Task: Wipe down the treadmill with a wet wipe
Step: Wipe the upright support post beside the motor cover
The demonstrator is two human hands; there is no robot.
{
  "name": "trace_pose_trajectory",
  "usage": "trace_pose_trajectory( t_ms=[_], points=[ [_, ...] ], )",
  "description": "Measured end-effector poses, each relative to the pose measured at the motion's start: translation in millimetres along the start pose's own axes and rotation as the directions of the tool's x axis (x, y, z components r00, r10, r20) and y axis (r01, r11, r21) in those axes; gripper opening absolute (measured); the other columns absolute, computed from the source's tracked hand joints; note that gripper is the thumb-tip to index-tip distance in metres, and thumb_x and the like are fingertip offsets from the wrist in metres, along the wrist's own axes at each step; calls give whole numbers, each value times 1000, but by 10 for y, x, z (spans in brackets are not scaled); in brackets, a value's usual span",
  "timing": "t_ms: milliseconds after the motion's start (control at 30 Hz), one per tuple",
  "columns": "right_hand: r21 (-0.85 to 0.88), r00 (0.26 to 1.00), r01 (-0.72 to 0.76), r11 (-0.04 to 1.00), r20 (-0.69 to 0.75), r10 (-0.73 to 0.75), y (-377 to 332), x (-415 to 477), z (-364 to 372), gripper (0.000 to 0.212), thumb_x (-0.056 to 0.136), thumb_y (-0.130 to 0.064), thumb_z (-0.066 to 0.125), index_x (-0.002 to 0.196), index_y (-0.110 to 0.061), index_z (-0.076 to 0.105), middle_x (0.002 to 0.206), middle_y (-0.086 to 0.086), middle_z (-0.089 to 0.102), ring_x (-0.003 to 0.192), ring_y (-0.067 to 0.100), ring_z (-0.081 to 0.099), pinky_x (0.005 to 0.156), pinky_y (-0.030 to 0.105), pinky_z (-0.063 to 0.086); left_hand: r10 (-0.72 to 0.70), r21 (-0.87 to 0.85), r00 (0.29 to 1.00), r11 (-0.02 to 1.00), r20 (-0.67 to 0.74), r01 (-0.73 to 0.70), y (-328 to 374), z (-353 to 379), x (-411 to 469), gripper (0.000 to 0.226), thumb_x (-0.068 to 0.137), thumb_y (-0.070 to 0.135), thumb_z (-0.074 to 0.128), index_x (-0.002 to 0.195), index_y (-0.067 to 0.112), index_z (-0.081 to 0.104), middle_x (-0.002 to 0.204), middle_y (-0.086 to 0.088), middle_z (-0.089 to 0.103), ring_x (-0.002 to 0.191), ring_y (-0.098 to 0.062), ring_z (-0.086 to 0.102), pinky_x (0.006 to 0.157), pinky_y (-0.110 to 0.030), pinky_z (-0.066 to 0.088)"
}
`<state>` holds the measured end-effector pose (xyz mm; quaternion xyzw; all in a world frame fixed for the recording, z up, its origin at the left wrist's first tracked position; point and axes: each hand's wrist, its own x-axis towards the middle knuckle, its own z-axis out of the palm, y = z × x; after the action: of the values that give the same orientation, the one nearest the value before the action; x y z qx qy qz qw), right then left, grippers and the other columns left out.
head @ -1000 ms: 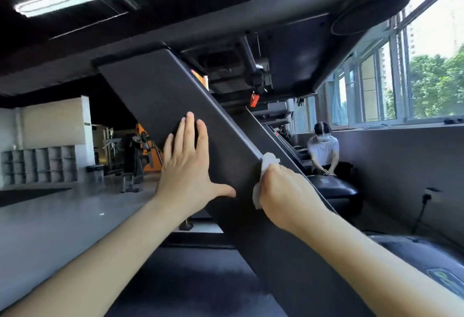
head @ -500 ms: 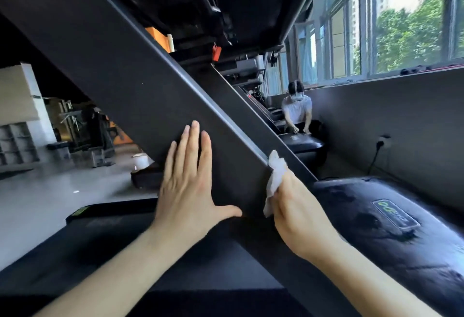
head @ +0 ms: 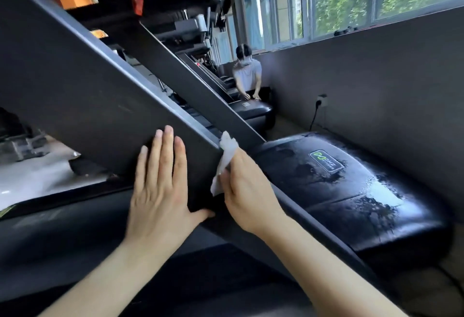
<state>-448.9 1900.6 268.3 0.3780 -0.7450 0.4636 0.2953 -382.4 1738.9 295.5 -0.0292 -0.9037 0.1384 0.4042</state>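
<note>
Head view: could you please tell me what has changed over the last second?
The right hand has slid the wipe down the edge of the upright, close to the motor cover. The left hand has moved down with it. Unchanged: the right hand grips the wipe, and the left lies flat on the upright's face, fingers straight.

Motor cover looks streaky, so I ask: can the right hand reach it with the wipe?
Probably yes: the right hand, gripping the wipe, is beside the cover, with nothing between them.
</note>
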Motion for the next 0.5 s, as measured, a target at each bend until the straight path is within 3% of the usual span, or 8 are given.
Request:
trace_pose_trajectory(
  t_ms=[67,133,200,267,333,400,500],
  points=[
    [-5,996,-82,997,-49,81,314,-479,-131,14,104,-3,39,106,-6,53,81,-10,58,91,16,59,104,31,40,11,0,999,1000,35,-11,163,123,-17,159,47,66,92,159,-8,6,168,-26,-5,157,-38,-4,126,-57,11],
    [-19,978,-198,980,-71,196,587,-941,-236,16,102,3,42,104,-8,54,81,-10,58,95,13,61,113,23,31,-5,-2,999,1000,42,5,235,197,-19,159,49,64,92,157,-11,4,167,-29,-6,156,-41,-5,126,-59,11],
    [-83,950,-306,949,-88,299,816,-1261,-301,16,100,7,43,106,-3,55,91,-3,60,104,15,60,116,22,30,-5,3,999,1000,41,5,266,223,-13,158,50,64,91,157,-12,3,166,-31,-6,156,-43,-5,125,-61,13],
    [-159,920,-391,907,-66,385,835,-1267,-322,18,96,2,39,108,-4,52,99,2,60,103,24,58,106,31,43,-8,11,999,1000,39,7,273,219,-11,157,51,64,91,157,-12,2,166,-31,-7,156,-43,-5,125,-61,14],
    [-174,934,-357,918,-41,355,659,-1022,-284,23,86,-6,35,104,-8,49,98,5,59,99,29,55,94,47,46,-13,12,999,1000,44,13,292,190,-15,157,51,61,93,157,-12,3,166,-31,-7,156,-43,-5,125,-60,13],
    [-72,973,-231,970,-37,229,403,-725,-167,18,86,-6,37,98,-10,49,92,2,57,96,26,54,89,46,46,6,5,999,1000,44,-6,315,173,-49,152,54,53,95,157,-11,4,166,-30,-5,156,-42,-3,125,-60,12],
    [-12,988,-137,990,-78,136,313,-659,-73,25,107,-12,39,125,-1,54,112,3,64,119,17,52,109,32,37,145,-1,989,989,28,-145,469,212,-175,142,58,44,96,157,-11,10,167,-28,2,157,-40,4,125,-59,13]
  ],
)
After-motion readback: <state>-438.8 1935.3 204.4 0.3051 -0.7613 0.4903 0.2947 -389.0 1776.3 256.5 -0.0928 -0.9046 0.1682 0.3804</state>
